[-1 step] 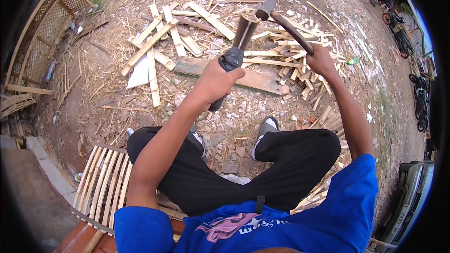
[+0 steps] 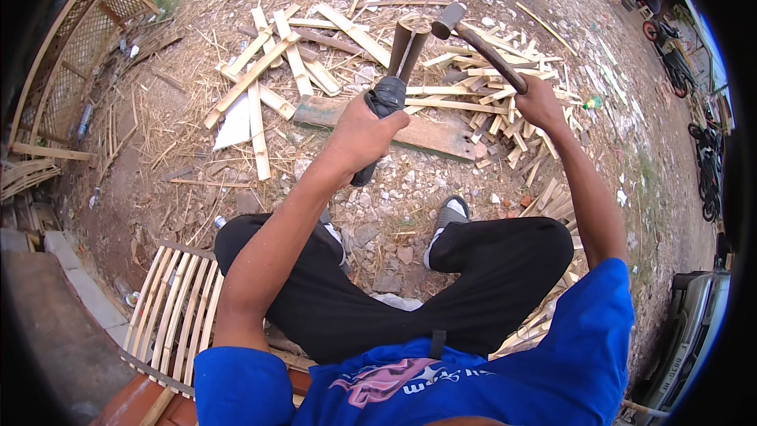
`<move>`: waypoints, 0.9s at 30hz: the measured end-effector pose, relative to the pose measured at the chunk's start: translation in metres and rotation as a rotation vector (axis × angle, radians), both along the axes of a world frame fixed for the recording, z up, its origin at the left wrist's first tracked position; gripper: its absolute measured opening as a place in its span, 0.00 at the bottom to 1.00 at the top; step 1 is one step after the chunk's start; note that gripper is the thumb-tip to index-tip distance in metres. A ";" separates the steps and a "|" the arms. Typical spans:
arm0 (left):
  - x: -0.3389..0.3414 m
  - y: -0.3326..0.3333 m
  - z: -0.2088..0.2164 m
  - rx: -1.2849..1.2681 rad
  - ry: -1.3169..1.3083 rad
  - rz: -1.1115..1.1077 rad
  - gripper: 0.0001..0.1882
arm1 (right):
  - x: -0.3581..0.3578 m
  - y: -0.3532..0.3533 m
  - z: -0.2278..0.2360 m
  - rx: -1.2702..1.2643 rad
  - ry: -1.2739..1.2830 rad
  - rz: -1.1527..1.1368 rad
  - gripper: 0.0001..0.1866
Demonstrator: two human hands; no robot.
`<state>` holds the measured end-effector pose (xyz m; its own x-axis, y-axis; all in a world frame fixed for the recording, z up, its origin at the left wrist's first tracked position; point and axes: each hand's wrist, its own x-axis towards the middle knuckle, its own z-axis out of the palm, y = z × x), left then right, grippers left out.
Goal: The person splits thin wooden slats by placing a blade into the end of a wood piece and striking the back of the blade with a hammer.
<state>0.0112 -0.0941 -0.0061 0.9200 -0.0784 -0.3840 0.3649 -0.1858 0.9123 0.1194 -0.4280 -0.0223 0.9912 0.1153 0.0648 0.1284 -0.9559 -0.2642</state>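
Note:
My left hand [image 2: 364, 136] grips a tool by its black-wrapped handle [image 2: 388, 96]. Above the wrapping, a brown upper part [image 2: 408, 51] rises in two curved halves with a narrow gap between them; I cannot make out whether it is metal or bamboo. My right hand [image 2: 541, 102] is closed round the wooden handle of a hammer [image 2: 493, 57]. The hammer's dark grey head is close to the tool's top, just right of it, apart from it. Below both hands, a worn brown plank [image 2: 432, 138] lies across the ground.
Pale split strips [image 2: 256, 71] lie crossed at the left, and a heap of shorter strips [image 2: 505, 102] is at the right. A slatted wooden panel [image 2: 177, 288] is by my left knee. Further off are a lattice panel [image 2: 71, 47], motorcycles [image 2: 674, 63] and a car [image 2: 682, 339].
The tool's top in my left hand has tipped slightly left. The hammer head, at the tool's top before, is now a small gap away from it.

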 end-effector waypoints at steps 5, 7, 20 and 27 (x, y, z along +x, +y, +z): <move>0.006 0.006 -0.026 0.108 -0.146 0.035 0.20 | 0.004 0.006 0.006 0.172 0.011 -0.044 0.19; 0.002 0.005 -0.020 0.132 -0.121 0.008 0.20 | -0.006 0.022 0.041 0.330 -0.055 -0.083 0.14; 0.006 0.012 -0.019 0.144 -0.040 0.033 0.22 | -0.023 -0.001 -0.056 0.220 0.133 -0.081 0.21; 0.013 0.004 -0.037 0.182 -0.191 0.066 0.23 | -0.035 0.014 -0.050 0.621 0.019 -0.154 0.27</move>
